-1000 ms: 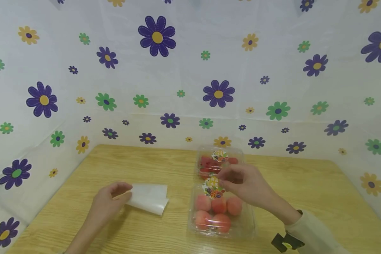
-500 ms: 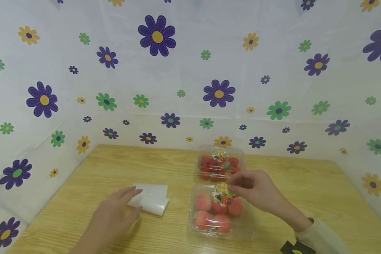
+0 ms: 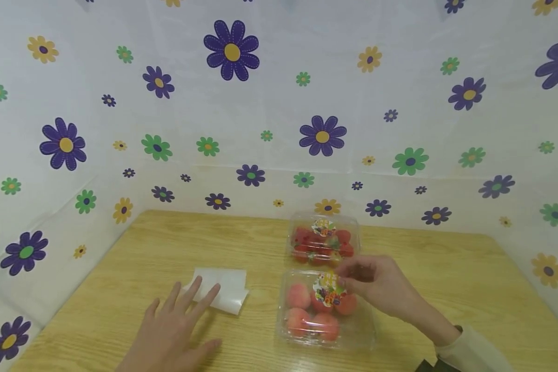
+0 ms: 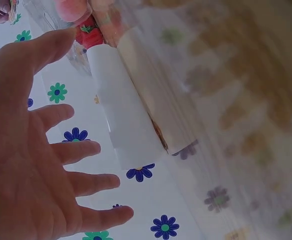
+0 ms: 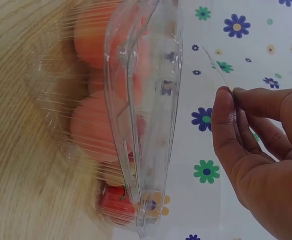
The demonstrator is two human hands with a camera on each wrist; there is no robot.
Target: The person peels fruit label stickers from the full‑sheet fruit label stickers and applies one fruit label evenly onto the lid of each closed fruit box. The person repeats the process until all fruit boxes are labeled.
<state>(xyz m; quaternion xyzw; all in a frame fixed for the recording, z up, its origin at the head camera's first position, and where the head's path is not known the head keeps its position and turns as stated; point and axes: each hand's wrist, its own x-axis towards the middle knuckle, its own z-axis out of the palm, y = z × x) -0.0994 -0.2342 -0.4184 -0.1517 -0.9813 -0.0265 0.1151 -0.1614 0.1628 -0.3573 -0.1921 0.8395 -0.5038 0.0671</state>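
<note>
My right hand [image 3: 383, 289] pinches the edge of a round fruit-patterned sticker [image 3: 327, 290] between thumb and fingertip, above the clear plastic box [image 3: 360, 336] of peaches. In the right wrist view the sticker [image 5: 216, 67] shows edge-on as a thin line, apart from the shut lid [image 5: 178, 75]. My left hand [image 3: 169, 328] is spread flat with nothing in it, fingers reaching over the near side of a curled white paper sheet [image 3: 230, 292]. The left wrist view shows the palm [image 4: 40, 185] with separated fingers beside the folded paper [image 4: 125, 110].
Behind the peach box stands a second clear box of strawberries [image 3: 323, 245], with a similar sticker [image 3: 323, 228] on its lid. Both rest on a wood-grain table [image 3: 186, 237]. A flower-patterned white sheet [image 3: 260, 93] encloses the back and sides.
My left hand has let go of the white paper and spread its fingers. My right hand has moved the sticker slightly right and nearer, from the box's back edge to over the peaches.
</note>
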